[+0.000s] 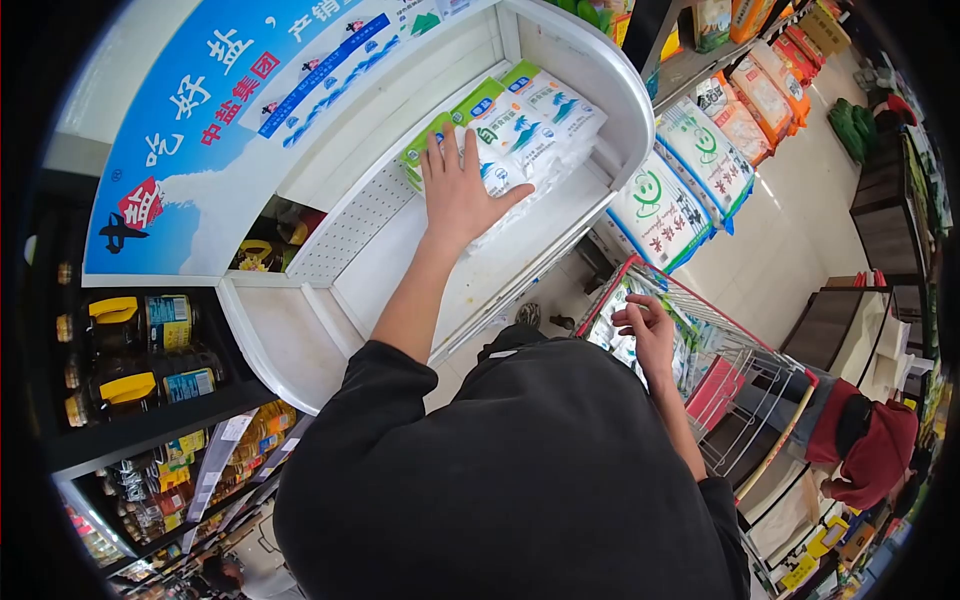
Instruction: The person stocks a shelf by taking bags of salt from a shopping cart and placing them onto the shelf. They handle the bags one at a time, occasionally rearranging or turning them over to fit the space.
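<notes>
My left hand lies with its fingers spread on the near end of a stack of white, green and blue salt bags. The bags sit in the far part of a white display bin. Over the shopping cart, my right hand hangs with bent fingers, its thumb and index finger near each other. Whether anything small is between those fingers cannot be made out. Below that hand, the cart holds more white and green bags.
Large rice sacks stand on the floor beyond the bin. Shelves of oil bottles are at the left. A person in a dark red top is at the right, behind the cart. A blue sign rises over the bin.
</notes>
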Demonstrator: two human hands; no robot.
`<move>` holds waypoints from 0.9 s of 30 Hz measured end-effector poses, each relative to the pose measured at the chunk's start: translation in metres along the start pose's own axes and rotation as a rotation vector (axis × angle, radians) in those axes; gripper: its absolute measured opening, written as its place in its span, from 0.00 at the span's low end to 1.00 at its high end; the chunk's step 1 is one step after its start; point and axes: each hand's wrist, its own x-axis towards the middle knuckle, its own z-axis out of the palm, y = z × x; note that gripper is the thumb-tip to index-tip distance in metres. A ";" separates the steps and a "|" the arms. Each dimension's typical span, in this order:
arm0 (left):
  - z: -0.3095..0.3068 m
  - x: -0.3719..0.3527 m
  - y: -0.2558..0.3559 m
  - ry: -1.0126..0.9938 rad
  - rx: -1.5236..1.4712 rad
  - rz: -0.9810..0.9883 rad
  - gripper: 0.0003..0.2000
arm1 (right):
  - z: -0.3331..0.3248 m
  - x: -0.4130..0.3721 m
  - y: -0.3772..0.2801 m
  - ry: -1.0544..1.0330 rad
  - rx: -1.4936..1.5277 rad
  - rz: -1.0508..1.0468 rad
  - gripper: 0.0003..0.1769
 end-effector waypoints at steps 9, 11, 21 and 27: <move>-0.008 0.006 -0.007 -0.107 -0.035 0.017 0.60 | -0.010 0.004 0.013 0.025 -0.016 0.031 0.17; -0.011 0.011 -0.004 -0.168 -0.012 -0.048 0.60 | -0.014 0.003 0.018 0.027 -0.014 0.038 0.17; 0.019 0.016 -0.017 -0.072 -0.004 -0.075 0.65 | -0.029 -0.002 0.044 0.085 -0.054 0.070 0.19; 0.005 0.022 -0.010 -0.125 0.044 -0.088 0.65 | -0.052 0.005 0.099 0.171 -0.056 0.142 0.21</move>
